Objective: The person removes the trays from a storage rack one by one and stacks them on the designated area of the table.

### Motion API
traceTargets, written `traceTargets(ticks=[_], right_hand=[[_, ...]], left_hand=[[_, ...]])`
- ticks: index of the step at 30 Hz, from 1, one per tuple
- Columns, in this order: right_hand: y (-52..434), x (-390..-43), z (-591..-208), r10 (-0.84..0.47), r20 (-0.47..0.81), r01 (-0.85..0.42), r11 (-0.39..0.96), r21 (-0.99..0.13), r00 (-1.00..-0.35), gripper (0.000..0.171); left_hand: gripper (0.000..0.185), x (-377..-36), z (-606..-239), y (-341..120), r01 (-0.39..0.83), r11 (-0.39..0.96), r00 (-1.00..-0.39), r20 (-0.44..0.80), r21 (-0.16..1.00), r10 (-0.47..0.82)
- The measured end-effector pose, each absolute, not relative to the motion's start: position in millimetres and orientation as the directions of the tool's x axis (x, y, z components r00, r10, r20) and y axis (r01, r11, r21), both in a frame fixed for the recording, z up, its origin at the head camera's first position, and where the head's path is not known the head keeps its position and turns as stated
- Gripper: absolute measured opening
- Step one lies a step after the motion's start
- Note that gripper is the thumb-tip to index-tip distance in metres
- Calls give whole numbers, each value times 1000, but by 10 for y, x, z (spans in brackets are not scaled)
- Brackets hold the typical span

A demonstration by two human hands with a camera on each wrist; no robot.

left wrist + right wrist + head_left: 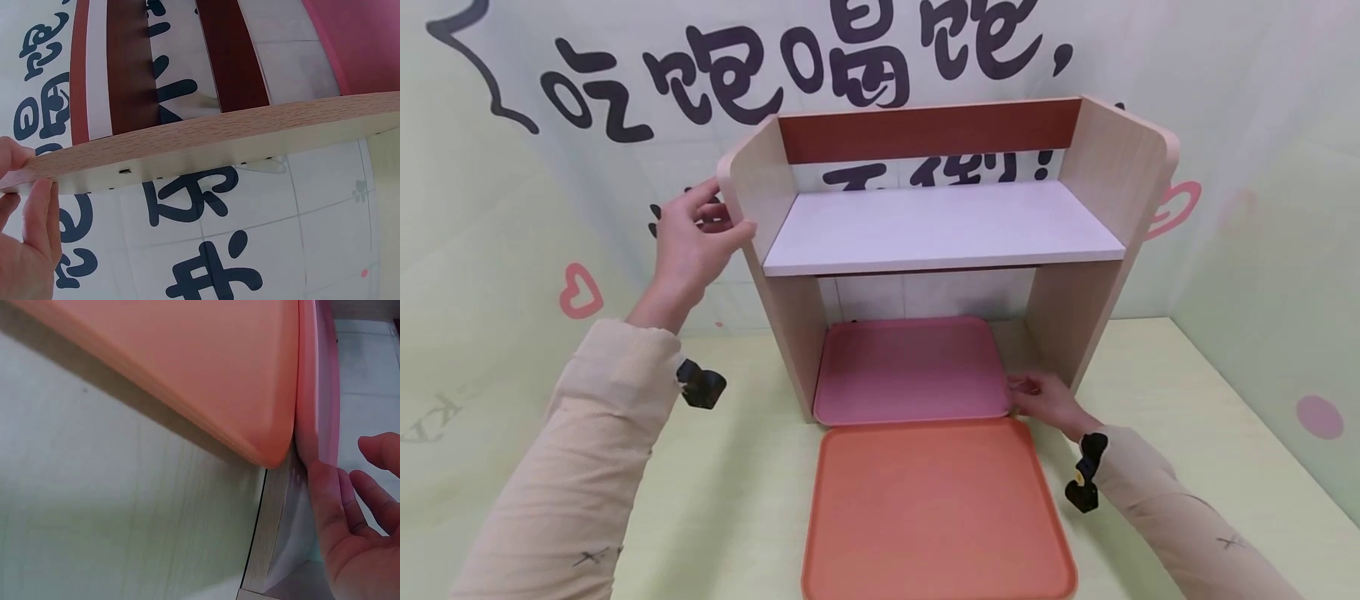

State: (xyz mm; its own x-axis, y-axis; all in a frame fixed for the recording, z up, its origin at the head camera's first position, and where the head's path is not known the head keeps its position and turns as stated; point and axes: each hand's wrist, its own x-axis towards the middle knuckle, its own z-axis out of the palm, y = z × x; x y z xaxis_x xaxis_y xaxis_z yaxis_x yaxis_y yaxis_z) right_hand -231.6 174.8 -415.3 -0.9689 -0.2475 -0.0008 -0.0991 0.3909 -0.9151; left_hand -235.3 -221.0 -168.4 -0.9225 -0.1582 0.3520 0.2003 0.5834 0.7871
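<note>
A small two-tier desk shelf (pixel 943 225) with wood-grain sides and a white middle board stands on the table. My left hand (pixel 696 237) grips the front edge of its left side panel (pixel 206 128), thumb on one side and fingers on the other. In the lower compartment lies a pink tray (pixel 913 371). At the tray's front right corner is my right hand (pixel 1045 400), a fingertip against the tray edge in the right wrist view and the other fingers spread apart. An orange tray (pixel 936 508) lies in front of the shelf, its back edge meeting the pink tray's front edge.
The pale wooden table (pixel 730 492) runs along a light wall hanging (pixel 490 225) with large dark characters and pink hearts. A red-brown back rail (pixel 928 131) joins the shelf sides at the top. Each wrist wears a small black device (pixel 700 385).
</note>
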Motion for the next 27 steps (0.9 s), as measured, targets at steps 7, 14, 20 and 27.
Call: traceTargets(ticks=[7,14,20,27], right_hand=[[1709,-2424,-4229,-185,-22,-47,360,-932,-982,39],[1683,-2479,-4305,-151,-59,4,337,-941,-987,40],[1674,-2506,-4334,-152,-73,22,315,-949,-986,38],[1684,-2461,-4322,-186,-43,-20,322,-947,-982,36]], left_hand=[[58,-2335,-1686,-2208,215,583,-916,368,783,-157],[58,-2338,-1681,-2193,219,584,-915,373,782,-156],[58,-2341,-1683,-2197,214,589,-914,372,779,-160],[57,-2352,-1699,-2204,211,581,-915,368,786,-165]])
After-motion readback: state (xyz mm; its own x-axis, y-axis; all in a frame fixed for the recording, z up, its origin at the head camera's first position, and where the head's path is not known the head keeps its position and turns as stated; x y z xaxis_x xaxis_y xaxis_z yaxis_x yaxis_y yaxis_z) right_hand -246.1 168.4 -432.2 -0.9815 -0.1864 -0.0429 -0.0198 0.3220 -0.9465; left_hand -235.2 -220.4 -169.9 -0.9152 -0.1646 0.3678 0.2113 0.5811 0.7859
